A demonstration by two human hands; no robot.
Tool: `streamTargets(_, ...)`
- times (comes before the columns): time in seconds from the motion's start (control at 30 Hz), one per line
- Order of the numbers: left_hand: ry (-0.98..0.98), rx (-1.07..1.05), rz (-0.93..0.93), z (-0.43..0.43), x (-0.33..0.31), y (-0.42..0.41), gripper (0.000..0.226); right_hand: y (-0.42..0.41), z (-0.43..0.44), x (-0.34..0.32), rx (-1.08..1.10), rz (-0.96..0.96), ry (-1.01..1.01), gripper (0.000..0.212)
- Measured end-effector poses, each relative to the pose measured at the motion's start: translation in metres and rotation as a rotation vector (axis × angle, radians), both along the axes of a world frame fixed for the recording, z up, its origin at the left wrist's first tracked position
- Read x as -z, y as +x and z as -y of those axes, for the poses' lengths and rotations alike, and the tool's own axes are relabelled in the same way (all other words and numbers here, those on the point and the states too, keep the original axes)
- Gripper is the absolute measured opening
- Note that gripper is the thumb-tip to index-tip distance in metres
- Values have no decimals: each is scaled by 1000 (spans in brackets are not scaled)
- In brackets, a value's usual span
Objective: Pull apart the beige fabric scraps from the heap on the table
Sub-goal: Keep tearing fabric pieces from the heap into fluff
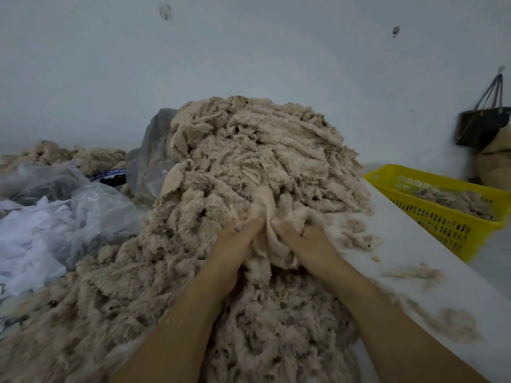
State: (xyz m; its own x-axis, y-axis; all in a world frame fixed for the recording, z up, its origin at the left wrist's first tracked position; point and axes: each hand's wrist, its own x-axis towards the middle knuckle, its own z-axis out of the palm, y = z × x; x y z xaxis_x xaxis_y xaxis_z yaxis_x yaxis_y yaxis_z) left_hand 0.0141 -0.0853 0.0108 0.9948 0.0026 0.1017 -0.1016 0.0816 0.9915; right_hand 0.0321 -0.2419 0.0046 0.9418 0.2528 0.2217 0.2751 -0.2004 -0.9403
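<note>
1. The big heap of fluffy beige fabric scraps [249, 161] fills the middle of the white desk [420, 244].
2. Crumpled clear plastic bags [83, 214] crowd the heap's left side. Bare desk lies open on the right, up to its edge.
3. A yellow plastic basket [431, 219] sits just beside that right edge.
4. The left hand [235, 239] and right hand [307, 241] are close together at the heap's front. Each grip is clamped on one smooth beige scrap [265, 200], which rises between the thumbs.
</note>
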Motion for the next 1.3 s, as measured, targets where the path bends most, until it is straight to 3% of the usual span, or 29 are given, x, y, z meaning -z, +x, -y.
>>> streamTargets(0.13, 98, 20, -52, 2, 0, -1, 33, 1, 2, 2, -40, -33, 10, 62)
streamTargets(0.33, -37, -22, -39, 0, 0, 2, 25, 5, 6, 3, 106, 26, -51, 70)
streamTargets(0.43, -216, -108, -30, -7, -3, 7, 16, 7, 7, -4, 169, 86, 48, 59)
streamTargets(0.53, -243, -107, -18, -9, -4, 5, 15, 8, 8, -5, 10, 47, 33, 71)
streamTargets(0.63, -181, -43, -20, -2, -2, 1, 23, 6, 4, 6, -53, 93, -182, 18)
streamTargets(0.7, -182, -103, -55, -1, -4, 1, 28, 11, 5, 8, 43, 107, -178, 16)
streamTargets(0.77, -206, -170, -58, -5, -5, 3, 29, 16, 13, 4, 219, 21, 94, 11)
streamTargets(0.83, -239, -236, -60, -8, -8, 4, 36, 19, 32, -8, 357, -81, 720, 19)
streamTargets(0.87, -255, -279, -70, -9, -8, 4, 39, 20, 43, -13, 382, -89, 1066, 33)
streamTargets(0.9, -264, -318, -78, -10, -8, 5, 41, 22, 51, -13, 403, -103, 1286, 50)
streamTargets(0.93, -268, -340, -84, -11, -8, 6, 42, 21, 54, -12, 420, -152, 1362, 61)
streamTargets(1.0, -290, -331, -91, -11, -9, 8, 45, 23, 48, -7, 446, -241, 1148, 64)
streamTargets(1.07, -342, -292, -111, -9, -9, 7, 47, 22, 34, -4, 397, -208, 797, 47)
streamTargets(1.23, -367, -71, -123, -6, -2, 9, 50, 5, -2, 8, -79, 28, -95, 43)
streamTargets(1.3, -382, -33, -119, -3, 0, 12, 50, 5, -9, 17, -165, 78, -247, 16)
